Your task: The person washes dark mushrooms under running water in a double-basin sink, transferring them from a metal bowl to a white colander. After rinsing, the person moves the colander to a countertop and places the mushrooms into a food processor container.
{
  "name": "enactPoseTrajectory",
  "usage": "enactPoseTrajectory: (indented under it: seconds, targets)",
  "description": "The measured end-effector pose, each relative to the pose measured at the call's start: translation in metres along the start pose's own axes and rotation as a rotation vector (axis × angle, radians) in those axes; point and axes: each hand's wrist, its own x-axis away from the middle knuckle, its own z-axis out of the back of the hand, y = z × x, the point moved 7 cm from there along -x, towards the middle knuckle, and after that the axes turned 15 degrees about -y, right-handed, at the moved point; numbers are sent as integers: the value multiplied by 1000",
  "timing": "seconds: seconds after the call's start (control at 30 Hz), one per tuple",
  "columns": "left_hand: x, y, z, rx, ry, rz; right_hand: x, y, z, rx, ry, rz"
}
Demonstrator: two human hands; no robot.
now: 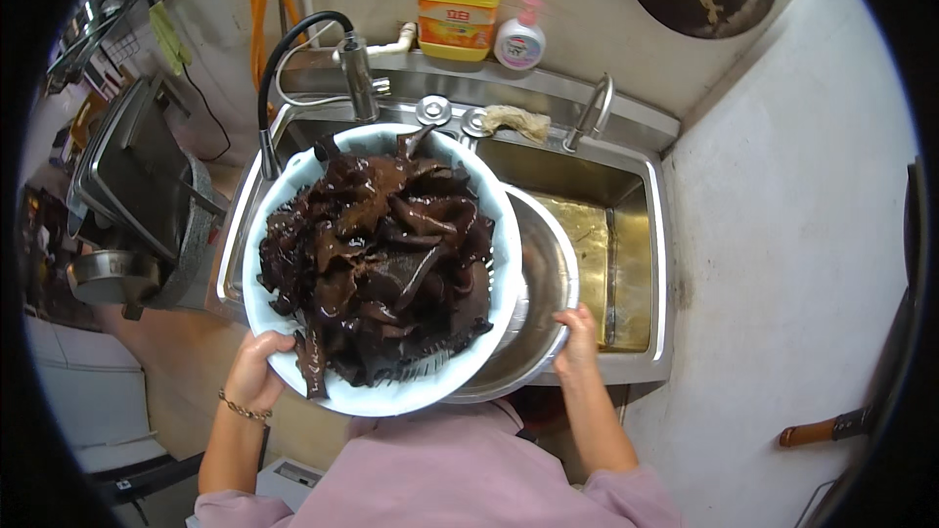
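My left hand (257, 370) grips the near left rim of a pale blue plastic colander (381, 400). Wet, dark brown wood ear fungus (389, 249) fills the colander, and one strip hangs over its rim by my thumb. My right hand (577, 337) holds the right rim of a stainless steel basin (546, 279). The basin is partly hidden beneath the colander, and what shows of its inside is bare metal. Both vessels are above the front of a double steel sink, the colander covering most of the left bowl.
Behind stand a black-hosed faucet (358, 81), a curved steel tap (590, 114), a yellow detergent jug (456, 15) and a pump bottle (519, 40). A cloth (517, 123) lies on the ledge of the sink (660, 257). A wall rises at right; pans stand at left.
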Motion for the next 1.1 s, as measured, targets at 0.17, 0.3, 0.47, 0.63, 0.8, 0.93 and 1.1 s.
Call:
enactPoseTrajectory:
  seconds: [0.17,0.3,0.47,0.63,0.8,0.93,1.1]
  targets:
    - [-1,-47,-15,-57,53,133,6,40,-8,-120,-115,-122]
    - [-9,-83,-12,-114,168,225,8,32,-13,-79,-242,-105]
    - [-13,-102,-8,-176,154,340,2,33,-8,-17,-227,-69]
    - [-14,-95,-13,-362,169,324,-3,45,2,65,-197,-70]
    - [17,-66,-13,-746,205,340,-2,43,6,241,-153,26]
    - [34,-34,20,-1081,435,197,-4,31,-1,399,-202,82]
    - [8,-100,39,-611,301,245,-34,9,-1,801,-271,-107]
